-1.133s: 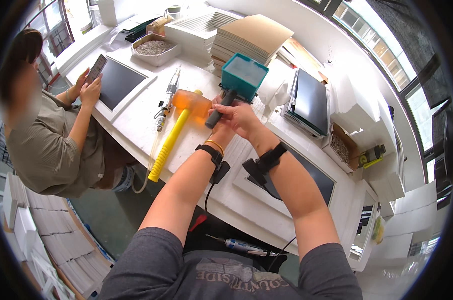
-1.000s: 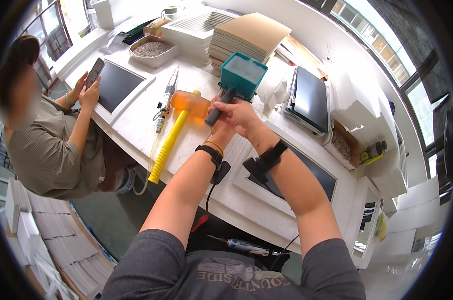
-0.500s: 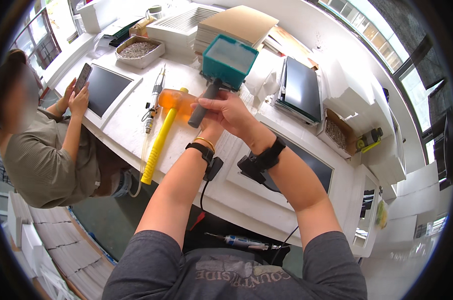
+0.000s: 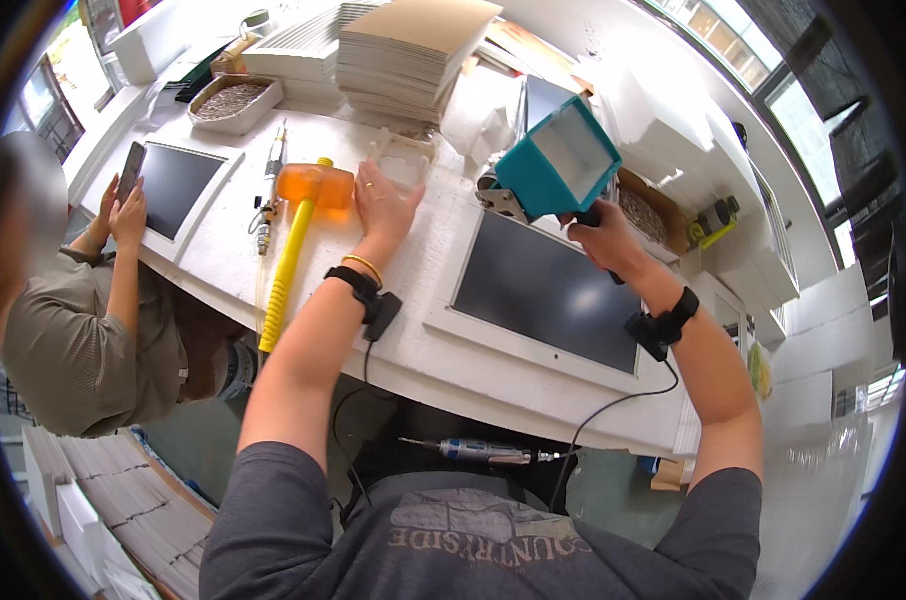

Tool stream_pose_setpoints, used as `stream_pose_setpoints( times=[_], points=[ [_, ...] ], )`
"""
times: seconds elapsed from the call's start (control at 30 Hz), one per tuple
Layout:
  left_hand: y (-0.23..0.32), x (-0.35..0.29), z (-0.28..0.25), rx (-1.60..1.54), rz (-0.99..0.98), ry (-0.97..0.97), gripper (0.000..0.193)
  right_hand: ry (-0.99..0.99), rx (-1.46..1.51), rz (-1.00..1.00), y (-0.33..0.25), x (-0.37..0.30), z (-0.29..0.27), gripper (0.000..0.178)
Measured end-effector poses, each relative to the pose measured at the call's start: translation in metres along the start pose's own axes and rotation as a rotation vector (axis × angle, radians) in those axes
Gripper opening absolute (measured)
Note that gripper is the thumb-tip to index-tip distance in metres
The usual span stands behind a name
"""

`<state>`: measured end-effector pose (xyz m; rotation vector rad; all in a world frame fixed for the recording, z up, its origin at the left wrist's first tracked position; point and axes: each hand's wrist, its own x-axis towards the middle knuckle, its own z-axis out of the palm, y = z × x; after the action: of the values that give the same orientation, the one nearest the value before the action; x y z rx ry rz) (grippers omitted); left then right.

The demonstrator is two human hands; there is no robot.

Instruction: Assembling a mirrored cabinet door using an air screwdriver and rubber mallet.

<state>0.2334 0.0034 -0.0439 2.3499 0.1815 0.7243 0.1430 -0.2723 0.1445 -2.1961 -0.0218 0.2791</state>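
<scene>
My right hand [image 4: 605, 235] is closed round the dark handle of a teal box-shaped tool [image 4: 558, 160]. The tool has a whitish inside and a metal bracket, and it is raised above the far edge of a white-framed dark panel [image 4: 543, 285]. My left hand [image 4: 385, 208] is open with fingers stretched, beside a shallow translucent tray [image 4: 403, 162]. Just left of it lies a mallet with an orange head [image 4: 301, 184] and yellow handle. A slim silver pneumatic tool [image 4: 271, 185] lies further left.
A co-worker at the left holds a phone [image 4: 131, 170] beside another framed panel [image 4: 178, 190]. Stacked boards [image 4: 403, 70] stand at the back. Boxes of small pieces sit at far left [image 4: 235, 103] and right [image 4: 645, 212]. Another power tool [image 4: 473, 451] lies below the table edge.
My hands have parted. The right has carried the teal tool to the right, over the framed panel. My left hand has come off the handle and opened near the mallet.
</scene>
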Motion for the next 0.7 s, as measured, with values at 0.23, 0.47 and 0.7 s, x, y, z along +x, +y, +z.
stream_pose_setpoints(
  times=[0.23,0.47,0.7],
  points=[
    [0.06,-0.069,-0.047,0.027,0.28,-0.553,0.09,-0.05,-0.54,-0.203,0.034,-0.001,-0.03,0.016],
    [0.067,-0.111,-0.045,0.021,0.33,-0.559,0.084,-0.257,-0.52,-0.233,0.06,0.037,-0.013,0.017],
    [0.07,-0.112,-0.046,-0.033,0.321,-0.555,0.073,-0.248,-0.638,-0.082,0.1,0.039,-0.053,0.02]
  ],
)
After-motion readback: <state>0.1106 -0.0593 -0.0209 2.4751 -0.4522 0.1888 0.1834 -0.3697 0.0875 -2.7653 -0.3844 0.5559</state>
